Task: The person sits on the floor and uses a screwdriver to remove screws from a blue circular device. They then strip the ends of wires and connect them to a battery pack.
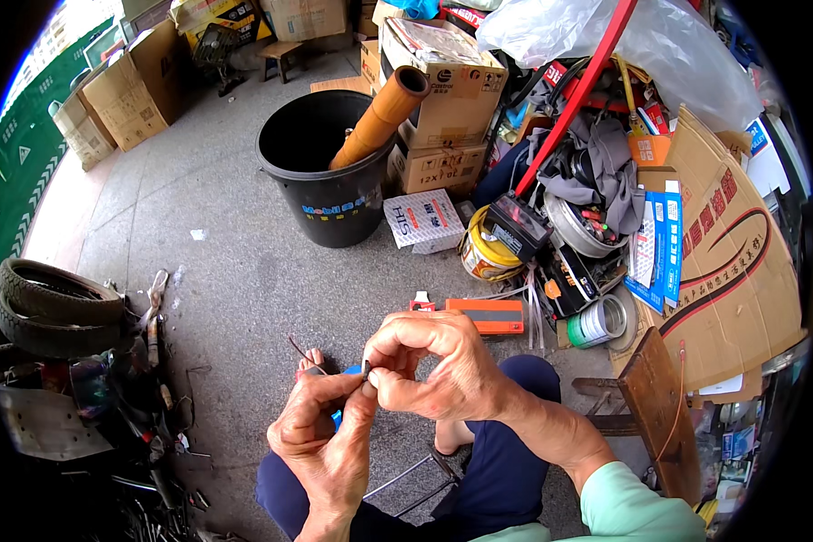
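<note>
My left hand (320, 420) and my right hand (429, 370) meet in front of me, thumbs and fingers pinched on a small dark piece (367, 369), too small and hidden to identify. A thin wire (300, 350) sticks out beyond my left fingers. Something blue (338, 417) shows behind that hand, mostly hidden. On the floor just past my hands lie an orange-and-black flat box (484, 314) and a small red-and-white packet (422, 302), with pale strips (535, 325) beside them.
A black bucket (320, 212) holding an orange bamboo tube (375, 122) stands ahead, beside stacked cartons (442, 99). Piled cardboard (732, 271), tins (587, 327) and clutter crowd the right, near a wooden chair (664, 415). Old tyres (58, 321) and tools lie left.
</note>
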{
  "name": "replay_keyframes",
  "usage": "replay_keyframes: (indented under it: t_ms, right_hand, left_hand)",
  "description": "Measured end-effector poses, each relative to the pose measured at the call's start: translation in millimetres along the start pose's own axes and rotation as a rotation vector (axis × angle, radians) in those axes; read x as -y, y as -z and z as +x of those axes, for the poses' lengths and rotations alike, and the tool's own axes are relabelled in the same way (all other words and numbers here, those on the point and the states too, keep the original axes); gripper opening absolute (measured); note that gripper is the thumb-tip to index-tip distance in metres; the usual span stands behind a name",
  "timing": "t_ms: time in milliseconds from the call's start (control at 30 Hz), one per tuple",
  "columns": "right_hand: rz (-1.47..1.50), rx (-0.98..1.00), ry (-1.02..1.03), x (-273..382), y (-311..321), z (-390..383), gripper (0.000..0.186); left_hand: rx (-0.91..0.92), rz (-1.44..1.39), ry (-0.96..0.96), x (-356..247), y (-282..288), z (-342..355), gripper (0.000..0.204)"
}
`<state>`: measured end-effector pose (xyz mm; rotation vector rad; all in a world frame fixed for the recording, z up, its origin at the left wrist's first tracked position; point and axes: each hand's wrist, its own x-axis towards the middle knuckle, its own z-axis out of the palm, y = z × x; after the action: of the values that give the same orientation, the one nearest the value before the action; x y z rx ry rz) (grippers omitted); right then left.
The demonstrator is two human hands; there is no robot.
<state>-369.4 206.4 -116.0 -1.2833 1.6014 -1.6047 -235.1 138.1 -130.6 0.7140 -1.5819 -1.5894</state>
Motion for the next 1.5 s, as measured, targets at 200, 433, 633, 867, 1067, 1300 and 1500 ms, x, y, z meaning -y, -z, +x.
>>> replay_keyframes:
  t_ms: [200, 433, 633, 867, 1067, 1300, 1500]
  right_hand:
    - [0.066, 0.035, -0.044, 1.3, 4.0, 0.2, 0.004]
    - [0.047, 0.037, -0.016, 3.0, 5.3, 0.0, 0.003]
    - [-0.154, -0.006, 0.002, 4.1, 1.8, -0.5, 0.008]
    - [-0.279, -0.061, 0.113, -3.5, -3.7, -0.5, 0.012]
    - [-0.311, -0.111, 0.173, -7.1, -3.6, -0.6, 0.012]
    - [-0.446, -0.132, 0.265, -12.6, -1.1, -1.3, 0.014]
    - [-0.464, -0.271, 0.289, -12.8, 3.1, 5.4, 0.013]
  left_hand:
    - [0.007, 0.001, 0.028, 0.7, -0.8, -2.1, 0.010]
    - [0.016, 0.025, 0.036, 1.3, -1.6, -2.8, 0.009]
    - [0.008, 0.085, -0.012, 0.4, -2.7, -3.3, 0.008]
    - [0.014, 0.116, 0.013, 3.4, -0.7, -3.8, 0.009]
    - [0.051, 0.114, 0.044, 2.1, 1.6, -1.7, 0.009]
    - [0.071, -0.017, 0.120, -5.5, -1.7, 1.8, 0.008]
    - [0.102, 0.030, 0.071, -0.9, 4.2, 3.9, 0.008]
